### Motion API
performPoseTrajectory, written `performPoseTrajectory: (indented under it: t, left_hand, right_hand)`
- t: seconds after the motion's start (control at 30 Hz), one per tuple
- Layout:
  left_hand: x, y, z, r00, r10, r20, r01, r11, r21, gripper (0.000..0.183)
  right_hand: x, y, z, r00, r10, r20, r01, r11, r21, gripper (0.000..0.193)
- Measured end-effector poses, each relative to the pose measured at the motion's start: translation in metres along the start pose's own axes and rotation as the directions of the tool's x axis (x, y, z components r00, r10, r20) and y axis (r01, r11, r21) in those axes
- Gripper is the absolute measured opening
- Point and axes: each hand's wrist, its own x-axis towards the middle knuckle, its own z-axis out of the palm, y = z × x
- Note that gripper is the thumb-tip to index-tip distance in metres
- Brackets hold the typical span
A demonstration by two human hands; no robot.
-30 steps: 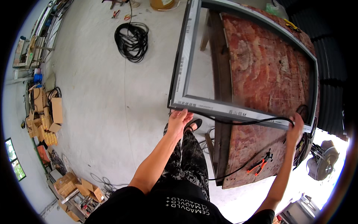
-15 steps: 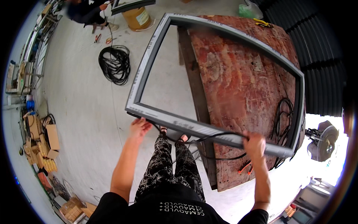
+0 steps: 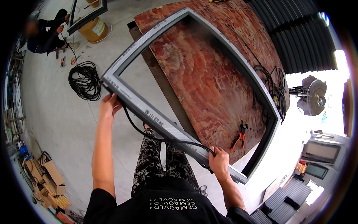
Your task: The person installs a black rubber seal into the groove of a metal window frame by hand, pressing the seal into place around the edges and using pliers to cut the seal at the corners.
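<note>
A large rectangular window frame [image 3: 169,136], grey with whitish printed film, is held tilted in front of me, overlapping the workbench in view. At its near left corner my left hand [image 3: 109,107] is closed on the edge, fingers partly hidden beneath it. My right hand [image 3: 219,162] grips the same long side near its other end. A black rubber strip [image 3: 143,134] sags from beside my left hand, crosses the frame's side and passes under my right fingers. Whether any of it is seated in the frame, I cannot tell.
The reddish wooden workbench [image 3: 179,76] carries orange-handled pliers [image 3: 239,137] and coiled black strip [image 3: 276,87]. Another black coil [image 3: 85,80] lies on the floor. Back left, a crouching person [image 3: 46,35] handles another frame [image 3: 87,16] by a yellow bucket [image 3: 95,30]. A fan [image 3: 312,96] stands right.
My view has turned right, and the window frame has swung clockwise with its right end nearer me. Both hands stay on the same side. The orange-handled pliers now show fully.
</note>
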Motion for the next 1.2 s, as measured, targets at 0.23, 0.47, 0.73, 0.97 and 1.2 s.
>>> performPoseTrajectory:
  t: [0.23, 0.47, 0.73, 0.97, 1.2]
  left_hand:
    - [0.108, 0.011, 0.043, 0.992, -0.014, 0.125, 0.021, 0.999, -0.048, 0.031]
    - [0.128, 0.018, 0.085, 0.973, 0.011, 0.229, 0.027, 0.986, -0.162, 0.028]
    - [0.133, 0.005, 0.091, 0.984, -0.014, 0.180, 0.044, 0.986, -0.162, 0.027]
    - [0.117, 0.016, 0.090, 0.972, -0.042, 0.231, 0.061, 0.995, -0.075, 0.033]
    - [0.100, 0.013, 0.087, 0.933, -0.044, 0.358, 0.063, 0.997, -0.042, 0.031]
  right_hand:
    - [0.040, -0.009, 0.052, 0.987, 0.103, -0.123, -0.101, 0.995, 0.027, 0.020]
    - [0.065, -0.007, 0.065, 0.969, 0.157, -0.189, -0.149, 0.987, 0.057, 0.022]
    - [-0.018, 0.027, 0.049, 0.957, 0.182, -0.226, -0.078, 0.911, 0.404, 0.034]
    - [-0.079, 0.108, 0.055, 0.787, 0.381, -0.485, -0.415, 0.909, 0.040, 0.027]
    - [-0.073, 0.139, 0.077, 0.783, 0.252, -0.569, -0.358, 0.930, -0.081, 0.024]
